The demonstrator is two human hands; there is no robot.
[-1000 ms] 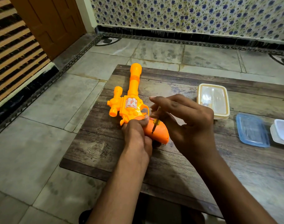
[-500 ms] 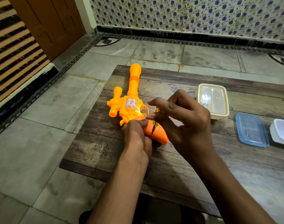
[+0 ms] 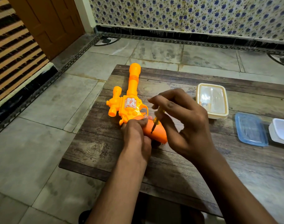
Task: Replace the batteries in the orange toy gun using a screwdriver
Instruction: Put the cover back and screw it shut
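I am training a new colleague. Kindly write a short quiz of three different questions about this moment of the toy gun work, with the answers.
1. True or false: the screwdriver tip is on the grip of the orange toy gun.
2. Which hand steadies the toy on the wooden table? A) left hand B) right hand
3. Fill in: the blue lid lies between the cream box and the ____ container.

Key: 1 true; 2 A; 3 white.
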